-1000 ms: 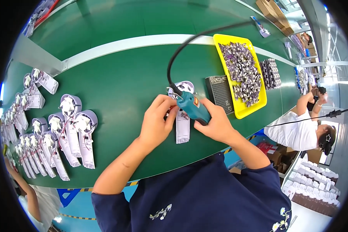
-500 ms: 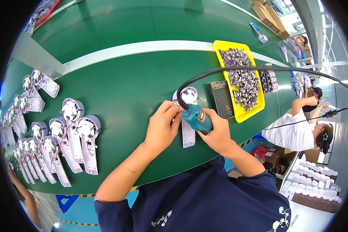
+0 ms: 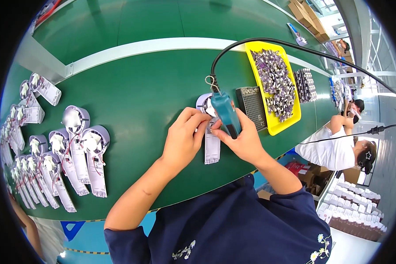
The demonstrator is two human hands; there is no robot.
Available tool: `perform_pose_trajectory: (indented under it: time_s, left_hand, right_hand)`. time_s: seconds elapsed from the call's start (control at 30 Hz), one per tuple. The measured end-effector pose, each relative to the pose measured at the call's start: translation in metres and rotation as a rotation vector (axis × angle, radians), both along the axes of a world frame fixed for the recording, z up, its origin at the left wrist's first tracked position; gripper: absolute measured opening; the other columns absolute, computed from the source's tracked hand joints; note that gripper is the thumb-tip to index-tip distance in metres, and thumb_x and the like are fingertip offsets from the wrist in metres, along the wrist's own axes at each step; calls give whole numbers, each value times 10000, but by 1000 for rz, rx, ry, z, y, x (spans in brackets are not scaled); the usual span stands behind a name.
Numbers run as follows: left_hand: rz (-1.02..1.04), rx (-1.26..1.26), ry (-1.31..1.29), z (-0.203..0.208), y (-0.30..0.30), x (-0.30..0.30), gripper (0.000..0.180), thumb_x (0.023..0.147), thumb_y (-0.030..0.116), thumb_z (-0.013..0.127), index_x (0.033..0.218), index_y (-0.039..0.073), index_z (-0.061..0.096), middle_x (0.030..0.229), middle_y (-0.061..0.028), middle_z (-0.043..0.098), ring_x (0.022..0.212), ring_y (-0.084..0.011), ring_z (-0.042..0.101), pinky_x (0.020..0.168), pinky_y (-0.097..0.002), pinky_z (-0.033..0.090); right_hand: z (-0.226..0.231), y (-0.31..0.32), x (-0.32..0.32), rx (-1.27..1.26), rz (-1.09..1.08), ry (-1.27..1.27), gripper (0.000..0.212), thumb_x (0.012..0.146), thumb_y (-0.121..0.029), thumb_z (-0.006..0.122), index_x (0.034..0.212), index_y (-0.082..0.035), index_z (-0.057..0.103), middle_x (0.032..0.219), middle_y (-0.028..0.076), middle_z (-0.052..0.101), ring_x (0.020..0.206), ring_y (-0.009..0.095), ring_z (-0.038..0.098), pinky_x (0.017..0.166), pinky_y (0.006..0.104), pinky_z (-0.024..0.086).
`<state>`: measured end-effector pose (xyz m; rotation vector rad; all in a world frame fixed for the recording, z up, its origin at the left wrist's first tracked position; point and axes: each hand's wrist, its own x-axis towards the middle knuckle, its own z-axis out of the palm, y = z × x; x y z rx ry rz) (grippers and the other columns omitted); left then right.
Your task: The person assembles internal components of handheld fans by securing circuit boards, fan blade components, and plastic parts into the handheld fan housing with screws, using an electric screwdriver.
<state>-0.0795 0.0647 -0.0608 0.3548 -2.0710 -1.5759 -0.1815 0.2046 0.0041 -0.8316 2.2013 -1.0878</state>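
In my right hand [image 3: 246, 140] is a teal electric screwdriver [image 3: 225, 113], its black cord rising from the far end. The thumb and fingertips of that hand also reach in to the white fan part below it. That part is a handheld fan body [image 3: 212, 150], lying on the green bench with its round head away from me and its handle toward me. My left hand [image 3: 185, 134] is closed in a pinch at the fan's left side, beside the joint of head and handle. What its fingertips hold is hidden.
Several similar fan bodies [image 3: 92, 145] with red wires lie at the left. A yellow tray [image 3: 274, 131] of small metallic parts stands at the right, beside a dark perforated box [image 3: 252, 108] and rows of parts [image 3: 305, 85]. The cord [image 3: 295, 42] arches over the tray. A co-worker [image 3: 328, 147] sits at the right.
The screwdriver has swung so its cord end points away from me, no longer toward my left fingers. My right thumb has come in closer to the fan. The view has shifted slightly.
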Motion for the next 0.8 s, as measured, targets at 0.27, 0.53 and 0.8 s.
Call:
perform_pose_trajectory:
  time_s: [0.27,0.53,0.8]
  left_hand:
    - [-4,18,-24,3,1,0,82,890,18,649,969,29,663,950,-98,608,707,-259,639,634,-348,528]
    - [-13,28,-35,5,2,2,88,888,12,645,973,25,664,958,-93,610,710,-252,642,637,-343,535]
    - [-55,-20,-70,9,-3,4,121,900,2,614,1012,24,655,1019,-109,598,755,-267,648,672,-359,536]
  right_hand:
    - [-7,2,0,38,-40,68,283,838,-18,729,1082,-13,585,930,48,714,891,128,667,834,295,532]
    - [-4,0,-2,41,18,80,265,842,-45,733,1068,-16,596,931,59,721,887,163,688,835,316,532]
    - [7,-8,-6,148,73,150,329,834,-133,761,1101,-31,599,914,128,718,854,253,720,765,335,536]
